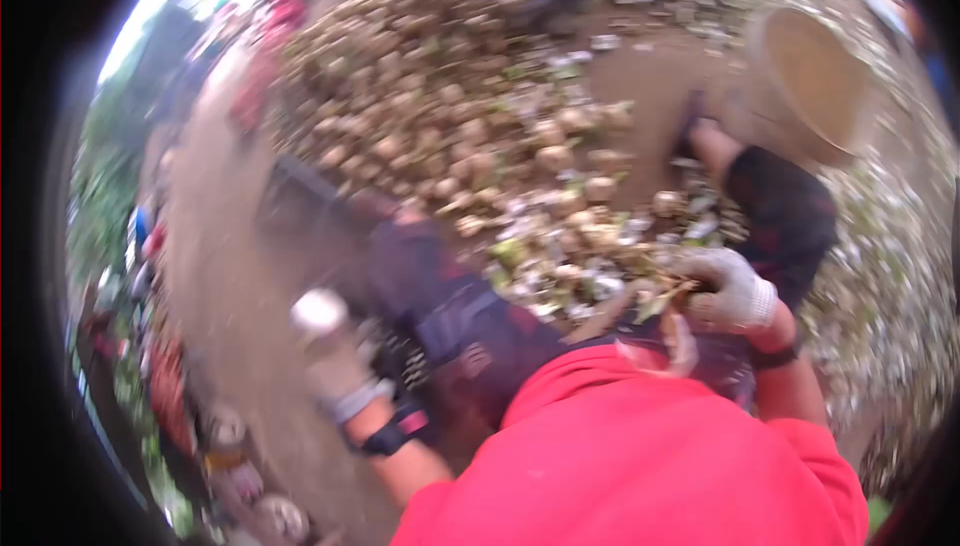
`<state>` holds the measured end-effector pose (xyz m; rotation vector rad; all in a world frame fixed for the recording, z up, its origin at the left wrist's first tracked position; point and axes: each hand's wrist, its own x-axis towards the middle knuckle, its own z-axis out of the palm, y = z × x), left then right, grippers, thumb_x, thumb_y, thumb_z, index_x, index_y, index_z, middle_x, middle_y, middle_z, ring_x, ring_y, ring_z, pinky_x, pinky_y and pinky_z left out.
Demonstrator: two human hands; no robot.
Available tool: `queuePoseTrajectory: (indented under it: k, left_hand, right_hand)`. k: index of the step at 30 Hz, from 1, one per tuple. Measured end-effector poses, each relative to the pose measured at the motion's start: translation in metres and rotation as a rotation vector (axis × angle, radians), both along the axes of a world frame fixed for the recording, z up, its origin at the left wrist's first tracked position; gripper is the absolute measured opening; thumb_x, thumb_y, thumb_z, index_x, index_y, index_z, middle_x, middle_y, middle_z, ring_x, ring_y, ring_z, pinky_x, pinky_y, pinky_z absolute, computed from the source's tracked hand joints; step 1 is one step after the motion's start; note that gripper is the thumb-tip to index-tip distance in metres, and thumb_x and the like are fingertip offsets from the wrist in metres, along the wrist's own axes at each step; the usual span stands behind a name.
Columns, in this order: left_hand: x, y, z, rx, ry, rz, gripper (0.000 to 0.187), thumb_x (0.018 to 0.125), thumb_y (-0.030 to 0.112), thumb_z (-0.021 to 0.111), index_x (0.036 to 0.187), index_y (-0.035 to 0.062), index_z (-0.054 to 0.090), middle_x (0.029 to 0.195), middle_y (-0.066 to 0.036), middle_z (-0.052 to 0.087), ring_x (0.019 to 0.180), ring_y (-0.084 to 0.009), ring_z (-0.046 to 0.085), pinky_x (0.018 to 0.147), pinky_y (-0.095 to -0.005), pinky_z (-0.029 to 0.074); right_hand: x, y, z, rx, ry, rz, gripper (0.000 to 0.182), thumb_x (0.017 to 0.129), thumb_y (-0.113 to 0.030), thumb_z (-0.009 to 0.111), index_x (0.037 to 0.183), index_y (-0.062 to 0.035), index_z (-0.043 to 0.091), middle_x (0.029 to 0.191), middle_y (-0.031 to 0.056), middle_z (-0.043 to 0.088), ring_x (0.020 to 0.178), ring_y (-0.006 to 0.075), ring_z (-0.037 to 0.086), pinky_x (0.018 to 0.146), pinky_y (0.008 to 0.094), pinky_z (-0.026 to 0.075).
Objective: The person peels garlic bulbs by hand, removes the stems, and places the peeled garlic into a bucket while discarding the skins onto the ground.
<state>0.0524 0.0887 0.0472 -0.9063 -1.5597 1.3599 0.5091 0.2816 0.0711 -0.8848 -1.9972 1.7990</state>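
The gloved left hand [335, 371] grips a pale round root [318, 311], lifted clear over bare dirt. The gloved right hand [730, 289] closes on leafy trimmings [640, 296], perhaps a knife too, beside the root heap [440, 106]. A blade slip against the knee is the risk. No writing is readable.

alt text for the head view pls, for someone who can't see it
Blurred fisheye view down at a person in a red top: the gloved right hand rests among scraps beside a pile of pale root vegetables, the gloved left hand lifts a pale object. A basket sits behind.
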Motion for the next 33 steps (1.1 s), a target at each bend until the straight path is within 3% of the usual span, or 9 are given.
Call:
queuePoseTrajectory:
  k: [2,4,9,14,17,21,25,29,33]
  left_hand:
    - [-0.043,-0.053,-0.011,1.182,-1.359,0.113,0.041,0.089,0.033,0.051,0.118,0.0042,0.053,0.113,-0.011,0.057,0.095,-0.0234,0.057,0.078,-0.0342,0.048]
    - [-0.077,-0.056,-0.008,2.146,-1.793,0.18,0.055,0.089,0.034,0.055,0.131,0.0002,0.047,0.133,-0.015,0.048,0.118,-0.0235,0.049,0.096,-0.0339,0.043]
    - [-0.069,0.063,0.0,1.253,-1.951,-0.244,0.046,0.094,0.024,0.045,0.132,-0.0017,0.044,0.128,-0.011,0.049,0.113,-0.0247,0.051,0.093,-0.0355,0.045]
    - [0.237,0.238,0.066,0.524,-2.551,-0.335,0.031,0.095,0.019,0.045,0.116,-0.0008,0.055,0.11,-0.009,0.057,0.098,-0.0189,0.057,0.081,-0.028,0.048]
    - [0.337,0.278,0.075,0.431,-2.852,-0.412,0.026,0.095,0.018,0.046,0.11,0.0002,0.059,0.101,-0.008,0.06,0.089,-0.0191,0.06,0.075,-0.0289,0.05]
    - [0.492,0.287,0.111,-0.221,-2.704,-0.802,0.023,0.094,0.019,0.049,0.103,0.0004,0.059,0.095,-0.009,0.06,0.086,-0.0208,0.06,0.074,-0.0314,0.05]
    - [0.601,0.34,-0.048,-0.191,-2.628,0.74,0.019,0.087,0.023,0.052,0.092,0.0058,0.06,0.079,-0.004,0.058,0.064,-0.0161,0.054,0.059,-0.0294,0.047]
    - [0.529,0.382,-0.266,-0.191,-2.006,-0.112,0.055,0.083,0.04,0.059,0.117,-0.0035,0.055,0.114,-0.017,0.061,0.102,-0.0285,0.059,0.085,-0.0374,0.046]
    - [0.535,0.394,-0.269,-0.267,-2.283,0.572,0.095,0.07,0.063,0.065,0.131,-0.0062,0.043,0.127,-0.022,0.051,0.118,-0.0293,0.048,0.1,-0.0346,0.035]
  right_hand:
    - [0.048,-0.014,0.018,-0.235,0.077,-0.359,0.016,0.073,0.001,0.055,0.087,-0.0018,0.062,0.074,0.0013,0.06,0.056,0.0085,0.052,0.05,0.024,0.043]
    - [0.119,-0.039,0.017,-0.121,0.22,-0.815,0.025,0.07,0.002,0.054,0.094,0.0002,0.061,0.075,0.0026,0.062,0.054,0.0066,0.05,0.049,0.0216,0.041]
    - [0.309,-0.209,-0.081,-0.35,0.272,-1.79,0.024,0.078,-0.005,0.052,0.102,-0.0013,0.056,0.076,0.0017,0.058,0.057,0.01,0.048,0.051,0.0234,0.041]
    - [0.32,-0.494,-0.297,-0.893,0.123,-2.414,0.016,0.083,-0.035,0.059,0.086,-0.0195,0.059,0.088,0.0005,0.06,0.074,0.0185,0.054,0.068,0.0312,0.046]
    - [0.22,-0.47,-0.265,-1.558,0.215,-2.601,0.036,0.082,-0.051,0.057,0.101,-0.0199,0.057,0.092,-0.0008,0.059,0.091,0.0232,0.056,0.083,0.0469,0.042]
    - [0.156,-0.42,-0.298,-1.536,0.69,-2.539,0.053,0.078,-0.054,0.058,0.119,-0.0226,0.048,0.123,0.0046,0.046,0.117,0.0282,0.044,0.096,0.0579,0.031]
    - [0.137,-0.384,-0.32,-1.413,0.841,-2.701,0.055,0.08,-0.053,0.058,0.124,-0.0215,0.046,0.127,0.0054,0.041,0.121,0.0282,0.04,0.099,0.0559,0.031]
    - [0.139,-0.338,-0.298,-1.394,1.014,-2.678,0.064,0.081,-0.059,0.051,0.133,-0.0228,0.041,0.139,0.0039,0.037,0.131,0.0262,0.029,0.103,0.0582,0.024]
    - [0.156,-0.29,-0.308,-1.266,1.296,-2.413,0.061,0.081,-0.061,0.048,0.124,-0.0183,0.052,0.123,0.0048,0.054,0.113,0.0296,0.047,0.094,0.0534,0.036]
